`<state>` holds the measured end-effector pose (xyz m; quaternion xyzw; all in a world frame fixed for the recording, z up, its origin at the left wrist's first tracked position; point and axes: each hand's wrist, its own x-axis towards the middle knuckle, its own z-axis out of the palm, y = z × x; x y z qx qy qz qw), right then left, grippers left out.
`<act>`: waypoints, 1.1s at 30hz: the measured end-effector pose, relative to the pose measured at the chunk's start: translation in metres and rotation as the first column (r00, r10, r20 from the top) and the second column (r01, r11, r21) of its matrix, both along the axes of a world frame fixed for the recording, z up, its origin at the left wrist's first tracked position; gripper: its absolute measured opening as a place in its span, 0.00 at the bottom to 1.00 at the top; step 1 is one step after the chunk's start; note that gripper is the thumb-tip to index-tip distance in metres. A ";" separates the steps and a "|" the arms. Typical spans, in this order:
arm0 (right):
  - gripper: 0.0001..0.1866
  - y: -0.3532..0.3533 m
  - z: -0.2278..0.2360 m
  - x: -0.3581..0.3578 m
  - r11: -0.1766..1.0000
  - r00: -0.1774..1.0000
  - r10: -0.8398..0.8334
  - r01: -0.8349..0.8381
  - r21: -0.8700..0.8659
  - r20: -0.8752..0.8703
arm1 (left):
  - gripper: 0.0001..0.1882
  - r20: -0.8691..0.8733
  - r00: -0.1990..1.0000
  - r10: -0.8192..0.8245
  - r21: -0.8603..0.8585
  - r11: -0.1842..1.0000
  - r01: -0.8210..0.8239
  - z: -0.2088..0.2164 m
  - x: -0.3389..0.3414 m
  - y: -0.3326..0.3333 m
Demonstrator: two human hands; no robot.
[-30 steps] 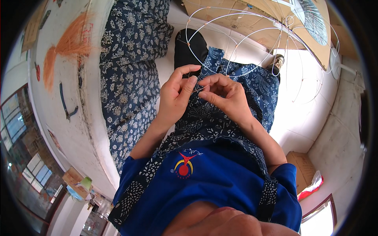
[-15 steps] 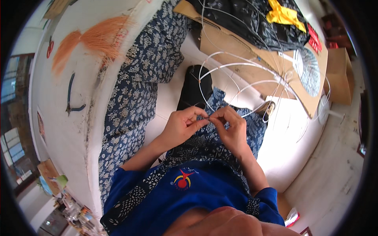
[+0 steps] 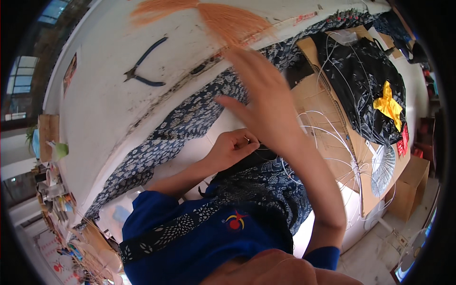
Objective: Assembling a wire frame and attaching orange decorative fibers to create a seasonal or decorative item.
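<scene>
My left hand (image 3: 233,149) is closed in a pinch above my lap. A tiny pale tip shows by its fingers, but what it grips is too small to make out. My right hand (image 3: 266,97), slightly blurred, reaches up and forward over the table edge. Its fingers are stretched out and the thumb stands apart, with nothing seen in it. Just beyond its fingertips lies a bundle of orange fibres (image 3: 228,20), tied at a narrow waist. Thin white strips bent into a hoop frame (image 3: 355,166) stand at my right, partly hidden behind my right forearm.
Pliers with dark blue handles (image 3: 149,81) lie spread on the white table (image 3: 109,104). Blue floral cloth (image 3: 190,114) hangs along its edge. On the right are a cardboard sheet (image 3: 327,114), a black plastic bag (image 3: 365,71), a yellow wrapper (image 3: 389,107) and a cardboard box (image 3: 411,185).
My right hand has left my left hand and swung up toward the orange bundle, its fingers opening. The left hand still pinches. The view has turned toward the table.
</scene>
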<state>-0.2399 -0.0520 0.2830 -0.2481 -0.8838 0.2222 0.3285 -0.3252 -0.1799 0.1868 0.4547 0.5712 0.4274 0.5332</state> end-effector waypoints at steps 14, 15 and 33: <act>0.14 0.030 -0.017 -0.164 0.765 0.906 0.149 -0.360 0.534 0.397 | 0.05 0.337 0.890 0.307 -0.171 0.949 -0.263 0.020 -0.033 -0.047; 0.16 0.022 -0.023 -0.166 0.780 0.954 0.076 -0.237 0.579 0.289 | 0.05 0.372 0.878 0.303 -0.182 0.951 -0.251 0.016 -0.033 -0.048; 0.19 -0.159 -0.095 0.161 0.477 0.892 -0.382 0.415 -0.775 0.243 | 0.03 -0.004 0.998 0.058 0.122 0.991 -0.057 0.006 0.021 -0.019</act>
